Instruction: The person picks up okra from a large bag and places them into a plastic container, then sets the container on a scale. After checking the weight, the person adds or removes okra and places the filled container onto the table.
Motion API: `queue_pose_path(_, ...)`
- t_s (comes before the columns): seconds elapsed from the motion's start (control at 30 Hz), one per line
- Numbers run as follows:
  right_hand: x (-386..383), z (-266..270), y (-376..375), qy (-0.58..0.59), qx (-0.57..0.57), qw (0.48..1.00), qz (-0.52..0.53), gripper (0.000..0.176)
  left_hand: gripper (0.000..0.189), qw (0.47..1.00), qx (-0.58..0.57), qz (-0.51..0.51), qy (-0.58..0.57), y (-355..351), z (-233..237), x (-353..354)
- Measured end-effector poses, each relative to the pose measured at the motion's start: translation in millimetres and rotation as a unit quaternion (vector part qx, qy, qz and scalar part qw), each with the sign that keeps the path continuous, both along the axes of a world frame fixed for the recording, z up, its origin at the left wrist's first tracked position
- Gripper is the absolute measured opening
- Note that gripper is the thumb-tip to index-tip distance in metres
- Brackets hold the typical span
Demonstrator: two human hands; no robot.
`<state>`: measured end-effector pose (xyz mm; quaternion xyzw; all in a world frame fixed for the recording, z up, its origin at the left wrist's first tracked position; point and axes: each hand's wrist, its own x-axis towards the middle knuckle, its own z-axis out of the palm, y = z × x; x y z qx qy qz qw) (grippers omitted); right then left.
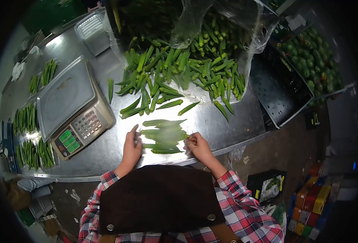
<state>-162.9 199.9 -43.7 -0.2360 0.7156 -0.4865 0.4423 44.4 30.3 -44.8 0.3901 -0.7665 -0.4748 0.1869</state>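
- A small bunch [163,135] of okra lies crosswise on the steel table [227,125], close to its near edge, between the two hands; the pods lie side by side and are blurred.
- The left hand [131,148] rests at the bunch's left end, fingers stretched out and open, their tips against the pods.
- The right hand [197,146] sits at the bunch's right end with fingers curled in; whether they pinch a pod is too blurred to tell.
- Just beyond the bunch, a few loose pods lie on the table, then a big pile [183,69] of okra spilling from a clear bag [231,24].
- Left of the hands stands a scale [72,107], its steel pan bare and its keypad facing the person.
- Further left, trays of packed okra [25,119] line the table.
- Right of the table sits a black crate [282,91], and beyond it a crate of green fruit [314,56].
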Motion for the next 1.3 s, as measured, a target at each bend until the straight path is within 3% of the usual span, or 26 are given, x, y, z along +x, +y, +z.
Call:
queue_pose_path(0.17, -8.7, 43.3, -36.1, -0.133, -0.093, 0.987, -0.007, 0.014, 0.048, 0.962, 0.172, 0.095, 0.188, -6.0, 52.4, 22.1)
queue_pose_path(0.3, 11.0, 85.0, -108.6, -0.156, -0.133, 0.978, 0.037, 0.017, 0.041, 0.91, 0.111, 0.215, 0.336, -22.6, 78.8, 55.5)
queue_pose_path(0.43, 50.2, 100.1, -194.6, -0.128, -0.165, 0.975, 0.079, 0.018, 0.036, 0.863, 0.127, 0.346, 0.346, -28.0, 68.2, 100.5)
queue_pose_path(0.57, 93.9, 79.9, -262.1, -0.068, -0.173, 0.975, 0.118, 0.021, 0.032, 0.86, 0.195, 0.352, 0.313, -12.1, 44.9, 138.9)
queue_pose_path(0.67, 115.3, 75.5, -283.9, -0.078, -0.116, 0.978, 0.155, 0.031, 0.03, 0.859, 0.234, 0.339, 0.305, -4.7, 29.0, 155.2)
queue_pose_path(0.8, 104.9, 69.1, -271.9, -0.039, -0.094, 0.989, 0.111, 0.041, 0.027, 0.86, 0.268, 0.324, 0.29, -5.8, 14.5, 163.5)
queue_pose_path(0.97, 68.1, 46.3, -229.8, 0.011, -0.073, 0.996, 0.058, 0.03, 0.027, 0.864, 0.337, 0.289, 0.238, -3.1, 7.8, 163.5)
queue_pose_path(1.03, 43.3, 33.5, -205.7, 0.115, -0.051, 0.988, 0.087, 0.025, 0.028, 0.876, 0.343, 0.252, 0.225, -0.5, 0.8, 162.9)
queue_pose_path(1.1, 7.5, -4.4, -180.1, 0.359, -0.154, 0.916, 0.095, 0.021, 0.027, 0.885, 0.337, 0.228, 0.224, -0.6, 0.9, 162.2)
queue_pose_path(1.17, -3.0, 10.0, -154.9, 0.291, -0.064, 0.953, 0.049, 0.019, 0.027, 0.888, 0.336, 0.223, 0.219, -2.3, 5.6, 163.9)
queue_pose_path(1.3, -50.2, -8.7, -118.7, 0.351, -0.034, 0.936, -0.008, 0.016, 0.027, 0.889, 0.34, 0.221, 0.215, -4.3, 2.8, 164.7)
